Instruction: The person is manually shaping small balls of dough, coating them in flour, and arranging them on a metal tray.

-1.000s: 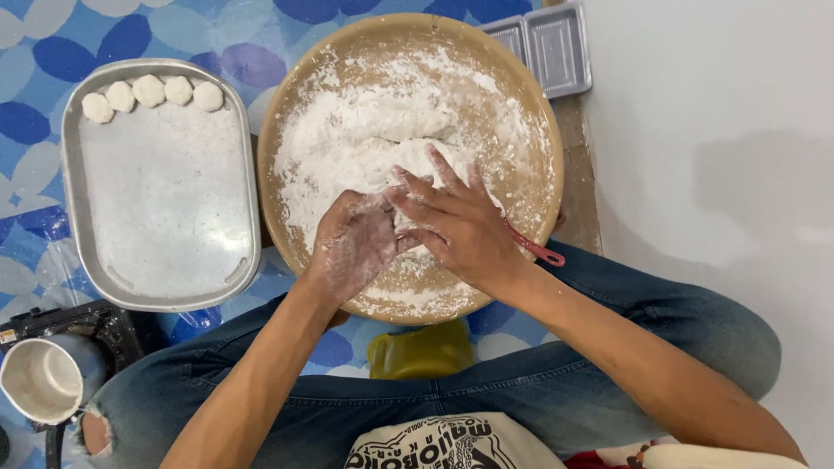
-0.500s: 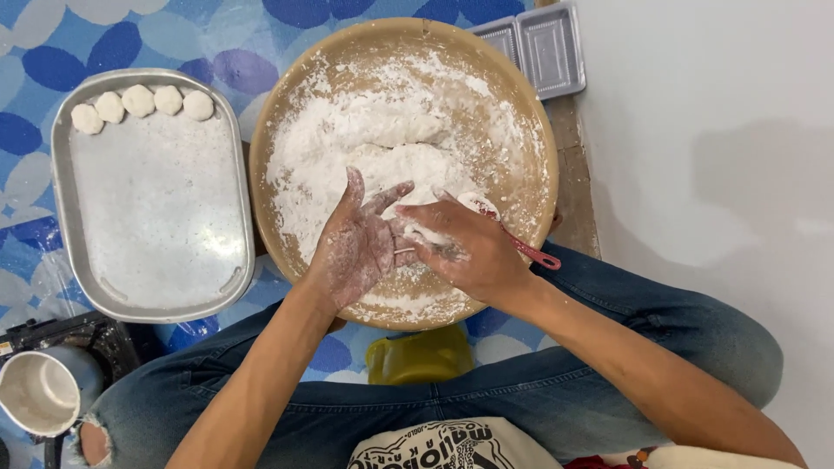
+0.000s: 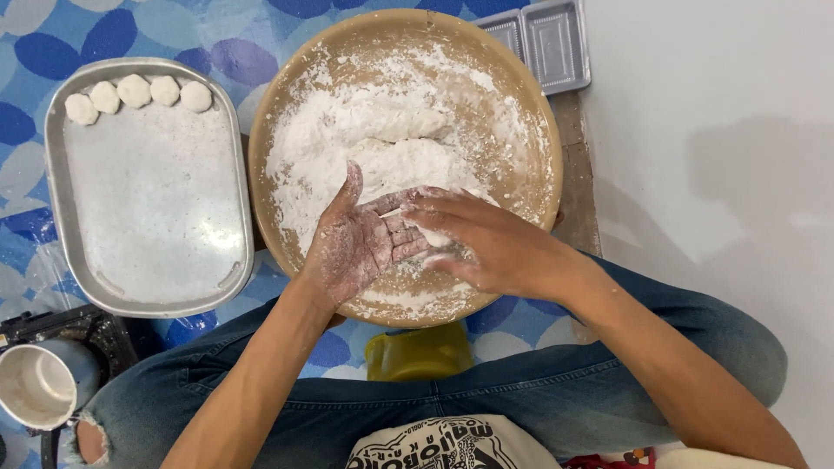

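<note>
A wide tan bowl holds white floury dough. My left hand, dusted with flour, lies palm up over the bowl's near side. Across its fingers rests my right hand, palm down, pressing a small piece of white dough between the two palms. Only a sliver of that piece shows between the hands.
A rounded metal tray to the left carries several flattened dough rounds along its far edge. Ridged metal trays sit behind the bowl. A yellow container stands between my knees, and a metal cup is at the lower left.
My left hand turned palm up and opened flat. My right hand slid across it, from fingers curled over the dough to lying flat on the left palm.
</note>
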